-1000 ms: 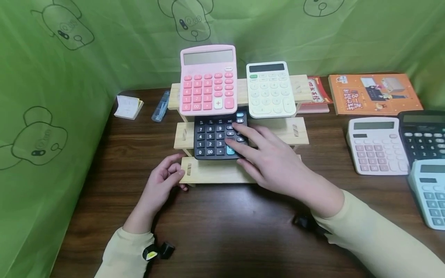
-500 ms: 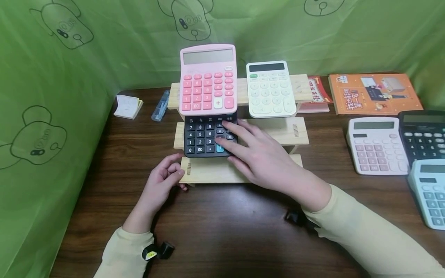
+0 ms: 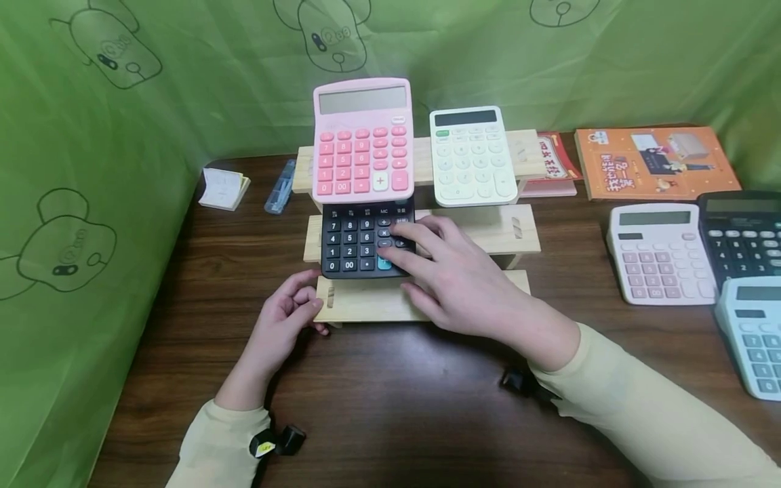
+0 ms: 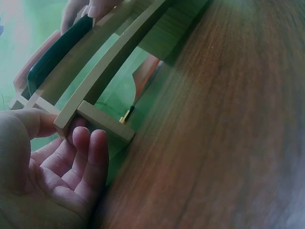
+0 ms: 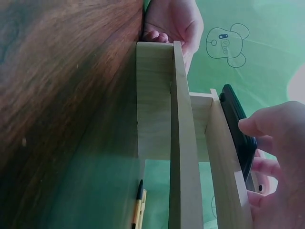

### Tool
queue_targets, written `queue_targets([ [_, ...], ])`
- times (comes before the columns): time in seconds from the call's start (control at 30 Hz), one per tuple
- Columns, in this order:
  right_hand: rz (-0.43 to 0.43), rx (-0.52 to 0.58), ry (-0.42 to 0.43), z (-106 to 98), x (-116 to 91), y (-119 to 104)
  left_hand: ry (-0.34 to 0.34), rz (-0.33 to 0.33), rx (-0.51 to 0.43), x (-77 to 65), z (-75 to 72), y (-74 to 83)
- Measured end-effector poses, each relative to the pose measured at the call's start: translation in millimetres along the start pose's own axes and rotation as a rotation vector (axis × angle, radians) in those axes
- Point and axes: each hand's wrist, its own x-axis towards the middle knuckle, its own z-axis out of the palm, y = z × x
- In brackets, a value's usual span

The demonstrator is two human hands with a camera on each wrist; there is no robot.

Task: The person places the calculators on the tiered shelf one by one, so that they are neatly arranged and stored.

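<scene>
Calculators (image 3: pixel 350 238) on rack (image 3: pixel 366 299), notepad (image 3: pixel 222 188) left, books (image 3: pixel 659 163) right

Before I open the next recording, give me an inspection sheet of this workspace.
Surface: dark wood-grain table.
Job's things: black calculator on the middle tier of a wooden rack; pink calculator and white calculator on its top tier.
Clutter: pink-and-white calculator, second black calculator, light-blue calculator, orange book and red book at right; notepad and blue item at left.
Left hand: pinches the bottom tier's left end.
Right hand: fingertips on the black calculator's keys.
Cables: nothing seen.
Surroundings: green sheeting with cartoon drawings.
</scene>
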Motion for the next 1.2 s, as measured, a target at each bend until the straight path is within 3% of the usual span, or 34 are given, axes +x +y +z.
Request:
queue_targets([
  [0.23,-0.008,0.009,-0.003,-2,-6,-1,-0.038,0.028,-0.007,1.1,-1.5,0.9],
  [0.77,-0.036,0.033,-0.030,-4,-18,1,-0.029,0.019,-0.004,0.3,-0.8,-0.2],
  [0.97,-0.040,0.013,-0.049,-14,-37,8,-0.026,0.024,-0.013,0.0,0.1,0.3],
  [1.2,-0.007,-0.018,-0.065,-42,-67,29,-0.021,0.014,-0.003,0.8,0.5,1.0],
])
